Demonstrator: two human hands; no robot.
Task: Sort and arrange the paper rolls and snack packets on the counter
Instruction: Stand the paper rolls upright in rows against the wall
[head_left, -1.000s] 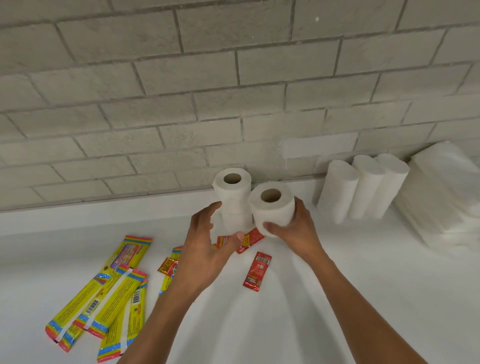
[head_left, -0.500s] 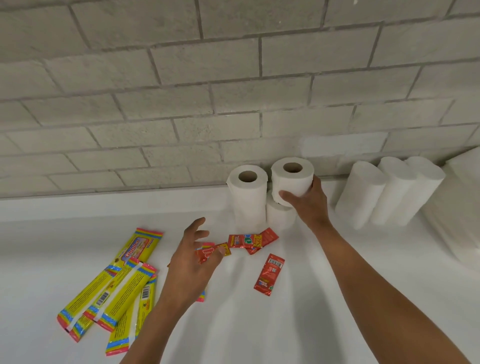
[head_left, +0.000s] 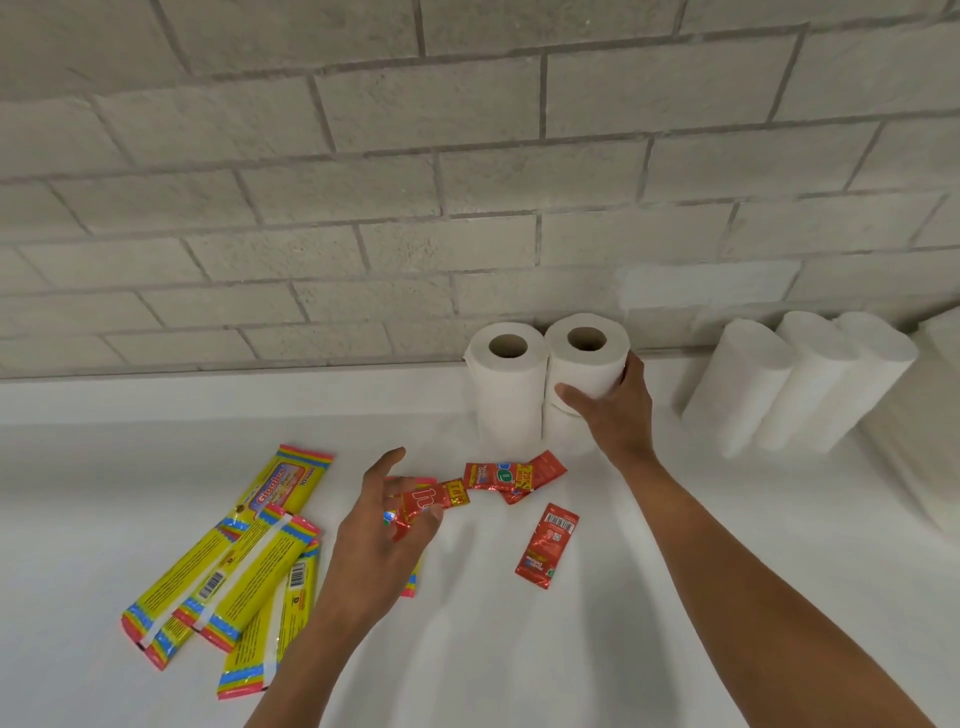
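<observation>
Left hand (head_left: 382, 525): raised low over the worktop (head_left: 519, 649), back toward the camera, fingers spread and loosely curled, thumb up; whether it touches anything beneath cannot be told. Left forearm: enters from the bottom edge, angled up and right.

Right hand (head_left: 615, 410): reached far forward, thumb and fingers wrapped round the paper roll (head_left: 587, 358). Right forearm: extended straight from the lower right corner.

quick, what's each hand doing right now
Left hand: open, fingers spread over the red sachets, holding nothing that shows.
Right hand: gripping the top paper roll of the stack.
</observation>
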